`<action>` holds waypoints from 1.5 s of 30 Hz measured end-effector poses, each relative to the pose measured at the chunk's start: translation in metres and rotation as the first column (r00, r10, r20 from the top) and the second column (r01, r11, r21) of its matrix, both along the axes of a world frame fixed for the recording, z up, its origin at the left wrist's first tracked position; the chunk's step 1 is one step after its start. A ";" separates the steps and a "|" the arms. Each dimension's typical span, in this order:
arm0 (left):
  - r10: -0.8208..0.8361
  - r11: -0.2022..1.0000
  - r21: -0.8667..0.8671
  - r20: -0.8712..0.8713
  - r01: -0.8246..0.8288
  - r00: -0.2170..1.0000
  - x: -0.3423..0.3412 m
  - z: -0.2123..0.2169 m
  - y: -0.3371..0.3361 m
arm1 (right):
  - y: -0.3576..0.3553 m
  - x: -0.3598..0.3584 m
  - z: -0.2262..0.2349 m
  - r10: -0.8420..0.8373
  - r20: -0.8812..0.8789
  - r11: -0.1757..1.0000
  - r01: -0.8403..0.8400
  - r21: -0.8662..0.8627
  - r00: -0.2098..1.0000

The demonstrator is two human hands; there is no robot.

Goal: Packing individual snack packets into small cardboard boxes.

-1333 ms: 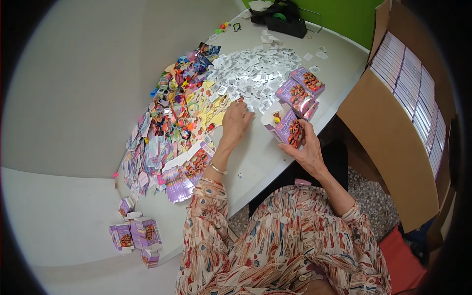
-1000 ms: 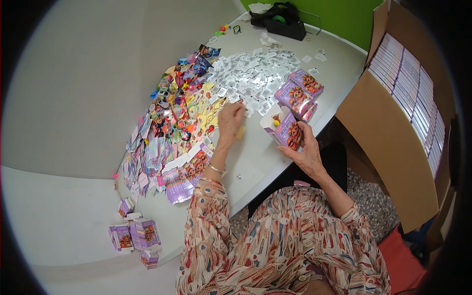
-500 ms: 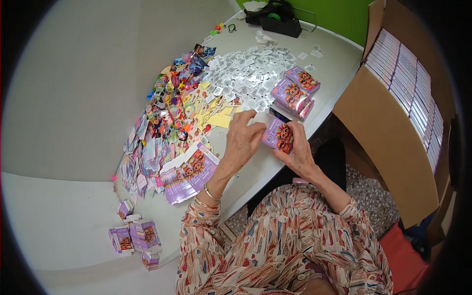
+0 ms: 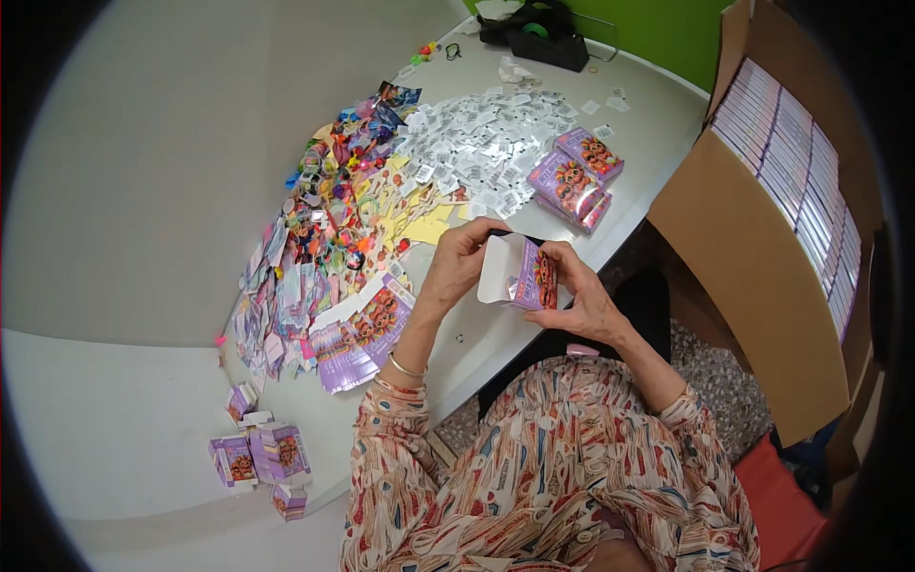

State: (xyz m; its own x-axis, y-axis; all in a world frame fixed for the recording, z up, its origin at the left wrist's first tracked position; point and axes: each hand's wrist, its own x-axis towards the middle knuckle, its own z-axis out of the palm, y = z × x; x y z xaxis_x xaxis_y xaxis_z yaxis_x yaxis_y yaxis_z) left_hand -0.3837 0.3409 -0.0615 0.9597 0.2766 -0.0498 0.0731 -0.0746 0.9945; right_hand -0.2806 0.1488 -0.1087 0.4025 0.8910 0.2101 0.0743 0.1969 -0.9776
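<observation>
Between my hands is a small purple printed carton (image 4: 541,276), tilted, with its white inside flap (image 4: 498,269) lifted toward the left. My right hand (image 4: 589,307) grips the carton's right side, thumb below and fingers behind. My left hand (image 4: 456,269) is closed at the top left corner of the carton, its fingers partly hidden behind the flap. A fan of flat purple cartons (image 4: 367,338) lies left of my left wrist. Finished-looking purple boxes in clear film (image 4: 570,184) are stacked beyond my right hand.
White printed slips (image 4: 481,138) heap across the far table, beside yellow cards (image 4: 429,227) and a colourful pile of trinkets (image 4: 329,205). A black tape dispenser (image 4: 548,48) stands at the back. Loose purple boxes (image 4: 278,453) sit lower left. A large cardboard box (image 4: 748,276) full of packs is at right.
The carton has turned in my hands, so its opened end and white flap now show. My left hand has come against its far left corner.
</observation>
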 end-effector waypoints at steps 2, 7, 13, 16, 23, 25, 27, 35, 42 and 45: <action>0.061 0.988 0.142 0.021 -0.063 0.998 0.001 -0.002 0.000 | 0.000 0.001 -0.002 -0.005 -0.011 1.000 0.005 0.018 1.000; 0.132 0.939 0.328 -0.070 -0.102 0.989 -0.004 0.007 -0.006 | 0.000 0.002 -0.005 -0.037 -0.085 0.999 0.036 -0.024 0.996; 0.196 0.933 0.316 -0.051 -0.171 0.979 -0.011 0.014 -0.016 | 0.003 0.002 -0.005 -0.064 -0.067 0.997 0.060 -0.055 0.996; 0.176 0.972 0.168 -0.058 -0.164 0.983 -0.016 0.019 -0.020 | 0.004 0.001 -0.007 -0.107 0.006 0.993 0.108 -0.056 0.994; 0.023 0.958 -0.280 -0.140 -0.062 0.990 -0.028 0.024 -0.022 | 0.002 0.001 -0.009 -0.108 -0.062 0.994 0.107 -0.026 0.992; -0.018 0.974 -0.227 -0.101 -0.005 0.995 -0.029 0.027 -0.025 | 0.002 -0.001 -0.014 -0.099 -0.087 0.995 0.101 0.016 0.991; -0.062 0.984 -0.173 -0.063 0.051 0.996 -0.030 0.031 -0.030 | 0.001 -0.003 -0.018 -0.090 -0.111 0.994 0.096 0.056 0.990; -0.275 0.961 0.031 0.087 0.273 0.958 -0.034 0.019 -0.028 | 0.004 -0.007 -0.030 -0.133 -0.009 0.962 0.132 0.240 0.991; -0.138 0.990 0.013 0.214 0.138 0.967 -0.038 0.017 -0.054 | 0.006 -0.019 -0.020 -0.021 -0.253 0.993 0.050 0.106 0.967; -0.032 0.967 0.253 0.038 0.021 0.999 -0.041 0.029 -0.060 | 0.005 -0.017 -0.018 -0.073 -0.217 0.993 0.091 0.073 0.974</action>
